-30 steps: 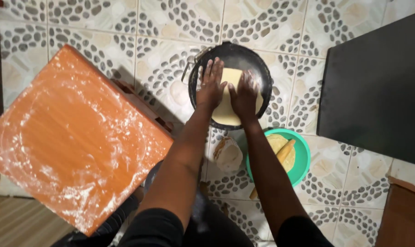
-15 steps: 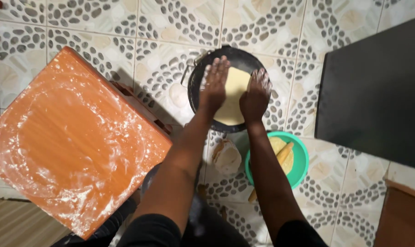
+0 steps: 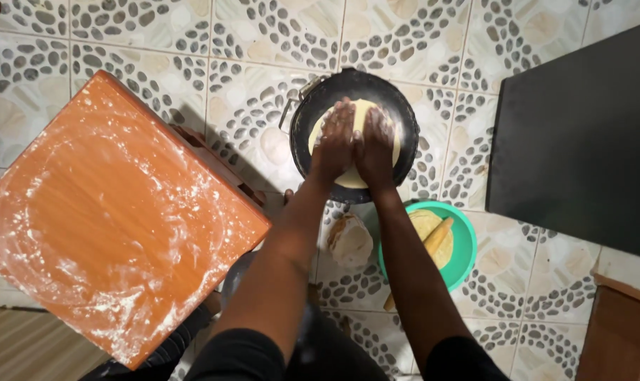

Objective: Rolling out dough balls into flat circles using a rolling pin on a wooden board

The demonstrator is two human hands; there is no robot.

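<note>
Both hands have slid together: left hand (image 3: 336, 137) and right hand (image 3: 376, 141) press the flatbread (image 3: 355, 176), fingers flat, holding nothing. Even, light pressure in the pan (image 3: 302, 127) looks best.

A matt black metal pan (image 3: 354, 141) holds smooth pale dough (image 3: 355, 137), beside a flour-dusted, satin orange wooden board (image 3: 108, 219), a glossy green plastic bowl (image 3: 461, 247) and a glazed pebble-patterned tile floor (image 3: 249, 42).

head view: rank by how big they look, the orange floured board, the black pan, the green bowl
1. orange floured board, though it sits nearer the camera
2. black pan
3. green bowl, partly hidden by an arm
</note>
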